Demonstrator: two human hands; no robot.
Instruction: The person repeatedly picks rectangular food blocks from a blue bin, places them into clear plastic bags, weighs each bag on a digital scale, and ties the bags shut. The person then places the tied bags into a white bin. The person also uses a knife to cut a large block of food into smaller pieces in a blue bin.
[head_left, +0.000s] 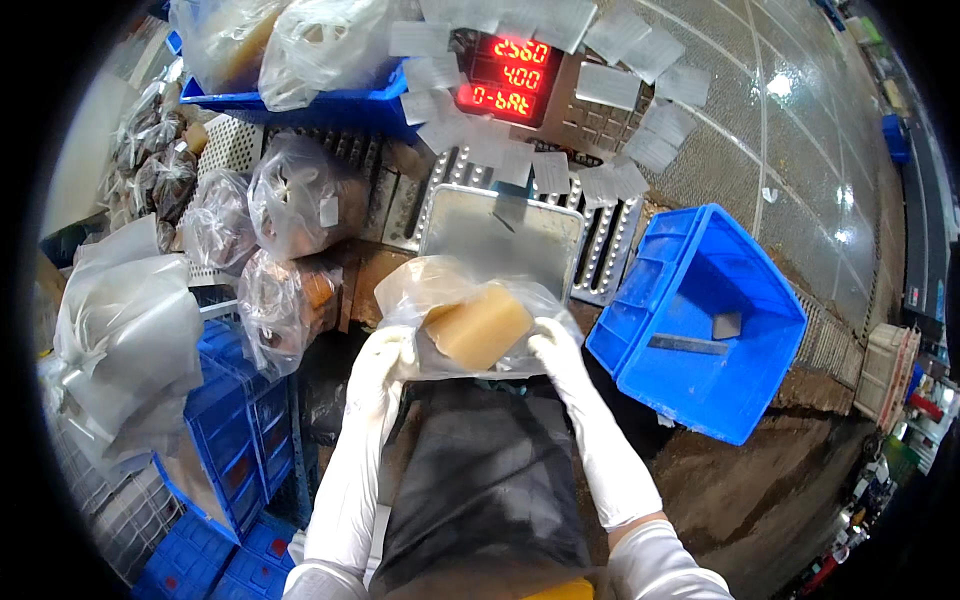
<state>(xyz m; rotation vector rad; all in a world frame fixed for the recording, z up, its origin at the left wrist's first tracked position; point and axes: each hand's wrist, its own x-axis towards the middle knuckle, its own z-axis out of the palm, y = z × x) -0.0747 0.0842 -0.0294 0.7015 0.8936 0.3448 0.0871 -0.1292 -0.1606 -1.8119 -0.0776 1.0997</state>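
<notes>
Both my hands wear long white gloves. My left hand (386, 358) grips the left side of a clear plastic bag (412, 292), and my right hand (553, 341) grips its right side. A tan, smooth-faced block (480, 326) lies in the bag, tilted; what it is made of I cannot tell. The bag hangs at the near edge of a scale's metal weighing plate (502, 232). Past the plate stands the scale's red lit display (510, 79), with a keypad (600, 120) to its right. Paper labels (551, 172) hang around both.
An open blue plastic crate (705, 322) stands tilted on the right. Filled clear bags (300, 199) sit left of the scale. A blue crate (300, 112) behind holds more bags. Stacked plastic bags (124, 337) drape over blue crates (240, 420) at left. Wet tiled floor (712, 60) spreads at upper right.
</notes>
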